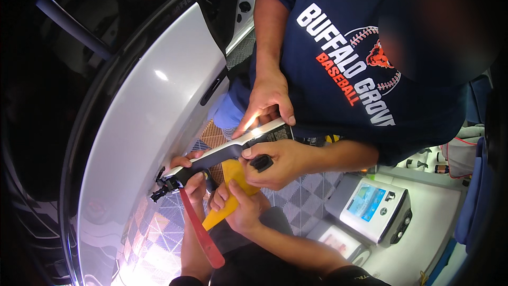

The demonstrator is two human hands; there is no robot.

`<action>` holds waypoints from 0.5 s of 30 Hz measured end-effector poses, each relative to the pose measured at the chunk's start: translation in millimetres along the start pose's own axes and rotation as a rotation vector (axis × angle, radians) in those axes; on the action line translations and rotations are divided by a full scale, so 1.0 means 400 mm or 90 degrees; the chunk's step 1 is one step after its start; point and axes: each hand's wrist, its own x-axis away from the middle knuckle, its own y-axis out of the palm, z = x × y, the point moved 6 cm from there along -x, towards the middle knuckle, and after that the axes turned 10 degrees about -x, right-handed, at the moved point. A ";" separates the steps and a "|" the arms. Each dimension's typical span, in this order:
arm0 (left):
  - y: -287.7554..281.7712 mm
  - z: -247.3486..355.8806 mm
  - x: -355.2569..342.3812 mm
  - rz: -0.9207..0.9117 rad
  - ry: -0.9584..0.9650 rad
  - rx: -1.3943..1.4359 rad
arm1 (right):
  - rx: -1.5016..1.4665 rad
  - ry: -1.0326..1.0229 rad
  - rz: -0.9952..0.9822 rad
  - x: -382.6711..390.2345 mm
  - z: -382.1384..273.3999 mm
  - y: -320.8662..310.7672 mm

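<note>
A long car part, white on top and dark below, slants between me and a co-worker. My left hand is closed round its lower-left end, beside a black clip-like mechanism. A red flat pry tool slants down past my left wrist; whether I grip it too is unclear. My right hand is closed on a yellow flat plastic piece below the part. The co-worker's one hand steadies the part's upper end; the other hand grips it near a small black piece.
A silver car body panel with a black slot curves along the left. The co-worker in a dark shirt stands opposite. At lower right, a white device with a screen sits on a white surface. Patterned tiles cover the floor.
</note>
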 end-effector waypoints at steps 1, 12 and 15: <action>0.000 0.000 0.000 -0.004 -0.004 -0.021 | 0.033 0.001 0.001 0.000 0.000 -0.002; -0.013 -0.007 -0.004 0.020 0.007 0.016 | 0.074 -0.055 -0.011 0.004 -0.019 0.023; -0.011 -0.004 -0.007 0.011 -0.005 -0.027 | 0.068 -0.073 -0.029 0.015 -0.021 0.042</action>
